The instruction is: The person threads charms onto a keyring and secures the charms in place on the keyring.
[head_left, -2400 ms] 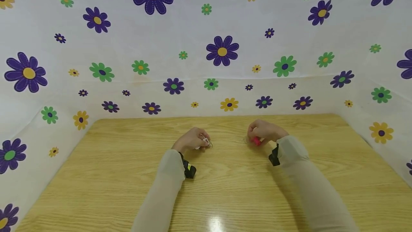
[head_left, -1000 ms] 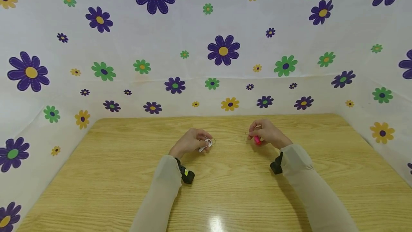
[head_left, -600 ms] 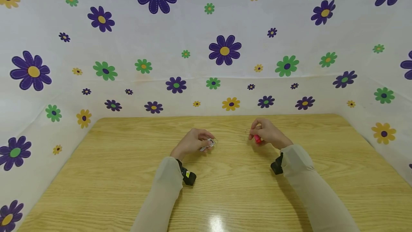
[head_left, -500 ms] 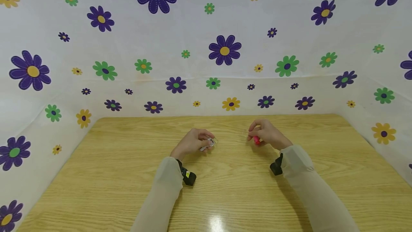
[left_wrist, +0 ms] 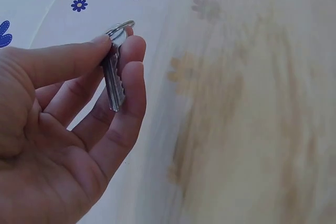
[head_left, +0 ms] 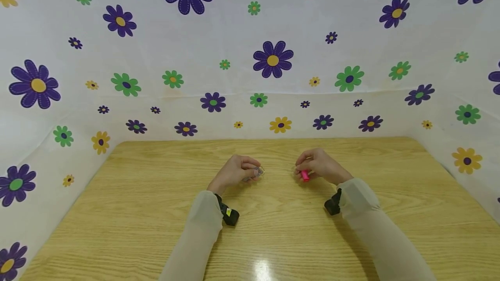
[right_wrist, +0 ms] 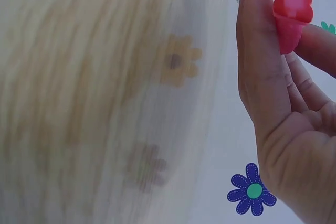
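My left hand [head_left: 231,172] pinches a silver key [left_wrist: 114,80] between thumb and fingers, over the middle of the wooden table. The toothed blade points down in the left wrist view. A thin metal key ring [left_wrist: 124,26] passes through the key's head and stands out toward the right. Across a short gap, my right hand [head_left: 323,166] holds a pink keychain charm [head_left: 305,175]. In the right wrist view the charm has a rounded red-pink top [right_wrist: 292,3] and a tapering lower part. A fine wire ring [head_left: 293,169] sticks out left of the right fingertips, toward the key ring.
Both hands are above a wood-grain table [head_left: 273,229]. White cloth [head_left: 230,25] with purple, green and yellow flowers encloses its back and sides. Black wrist cameras sit on the left wrist [head_left: 230,217] and right wrist [head_left: 333,204].
My right hand has come left and slightly down with the charm, narrowing the gap to the key ring. The left hand stays nearly in place, and the key has turned from bright to dull grey.
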A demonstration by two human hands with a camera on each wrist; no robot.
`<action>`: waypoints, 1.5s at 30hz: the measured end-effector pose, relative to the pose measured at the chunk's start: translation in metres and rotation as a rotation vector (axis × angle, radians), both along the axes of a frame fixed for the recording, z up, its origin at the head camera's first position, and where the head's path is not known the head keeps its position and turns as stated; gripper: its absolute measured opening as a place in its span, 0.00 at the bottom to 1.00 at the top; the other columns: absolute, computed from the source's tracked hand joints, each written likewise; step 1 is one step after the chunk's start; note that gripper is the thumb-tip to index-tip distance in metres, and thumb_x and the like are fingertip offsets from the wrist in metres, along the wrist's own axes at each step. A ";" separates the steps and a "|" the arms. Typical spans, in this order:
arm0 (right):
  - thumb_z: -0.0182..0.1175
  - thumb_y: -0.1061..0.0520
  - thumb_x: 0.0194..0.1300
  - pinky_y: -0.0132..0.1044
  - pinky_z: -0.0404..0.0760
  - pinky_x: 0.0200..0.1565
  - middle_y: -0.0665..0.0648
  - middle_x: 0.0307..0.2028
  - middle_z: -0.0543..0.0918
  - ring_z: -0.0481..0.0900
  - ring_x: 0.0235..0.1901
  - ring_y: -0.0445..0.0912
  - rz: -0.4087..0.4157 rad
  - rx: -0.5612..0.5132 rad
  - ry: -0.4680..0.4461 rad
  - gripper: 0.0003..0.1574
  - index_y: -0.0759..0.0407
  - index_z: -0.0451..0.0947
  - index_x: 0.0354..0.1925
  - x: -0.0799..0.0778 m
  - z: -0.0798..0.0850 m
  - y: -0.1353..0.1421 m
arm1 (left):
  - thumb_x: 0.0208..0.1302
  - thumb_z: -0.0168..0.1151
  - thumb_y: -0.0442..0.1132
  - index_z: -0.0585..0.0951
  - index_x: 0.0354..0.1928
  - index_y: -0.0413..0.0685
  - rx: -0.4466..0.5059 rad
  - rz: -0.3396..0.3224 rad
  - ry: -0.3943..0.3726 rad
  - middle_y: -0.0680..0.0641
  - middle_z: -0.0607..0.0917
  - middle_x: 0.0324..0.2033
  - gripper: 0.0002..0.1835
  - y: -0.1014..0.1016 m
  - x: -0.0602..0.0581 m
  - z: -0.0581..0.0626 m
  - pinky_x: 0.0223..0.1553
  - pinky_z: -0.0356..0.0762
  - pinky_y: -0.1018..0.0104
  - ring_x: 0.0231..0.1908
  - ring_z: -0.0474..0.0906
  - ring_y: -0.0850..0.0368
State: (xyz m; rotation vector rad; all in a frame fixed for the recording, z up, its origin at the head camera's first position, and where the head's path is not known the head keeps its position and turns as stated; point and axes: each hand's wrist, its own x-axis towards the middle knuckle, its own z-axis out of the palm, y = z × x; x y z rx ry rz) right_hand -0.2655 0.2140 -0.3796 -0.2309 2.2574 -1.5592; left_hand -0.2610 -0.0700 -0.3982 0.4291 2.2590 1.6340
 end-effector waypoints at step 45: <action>0.55 0.70 0.74 0.41 0.87 0.39 0.68 0.41 0.86 0.86 0.35 0.50 0.057 -0.079 -0.023 0.09 0.78 0.74 0.48 0.004 -0.003 -0.025 | 0.70 0.64 0.29 0.84 0.52 0.34 0.029 0.007 -0.006 0.42 0.90 0.40 0.11 0.026 0.000 0.003 0.39 0.85 0.60 0.38 0.88 0.48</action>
